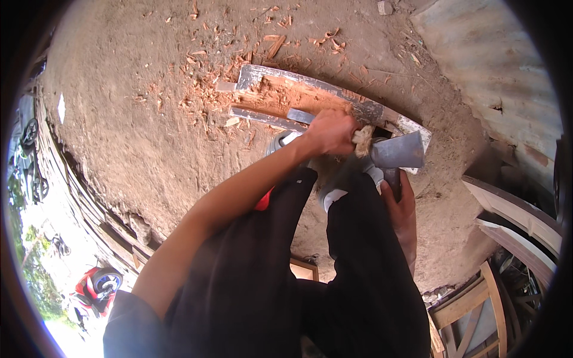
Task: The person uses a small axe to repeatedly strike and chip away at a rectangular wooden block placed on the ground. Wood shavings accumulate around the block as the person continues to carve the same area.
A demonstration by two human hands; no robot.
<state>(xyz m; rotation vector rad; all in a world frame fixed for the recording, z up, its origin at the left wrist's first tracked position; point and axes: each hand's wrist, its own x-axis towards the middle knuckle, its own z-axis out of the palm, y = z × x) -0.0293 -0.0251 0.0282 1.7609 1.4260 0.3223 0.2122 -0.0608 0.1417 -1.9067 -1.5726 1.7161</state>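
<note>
My left hand (335, 132) is closed around a chisel whose flat grey blade (301, 116) points left over the workpiece. The pale, frayed butt of its handle (362, 141) sticks out on the right side of my fist. My right hand (401, 206) grips the dark handle of a mallet; its broad grey head (399, 150) is beside the chisel's butt. Whether the two touch I cannot tell. Below the chisel lies a long curved wooden piece (280, 95), with reddish hollowed wood inside and worn whitish paint along its edges.
Wood shavings (209, 83) litter the dirt floor (119, 101) around the workpiece. A corrugated metal sheet (495, 65) stands at the far right. Curved boards (516, 209) and a wooden frame (471, 310) are at right. A red motorcycle (95, 289) stands at lower left.
</note>
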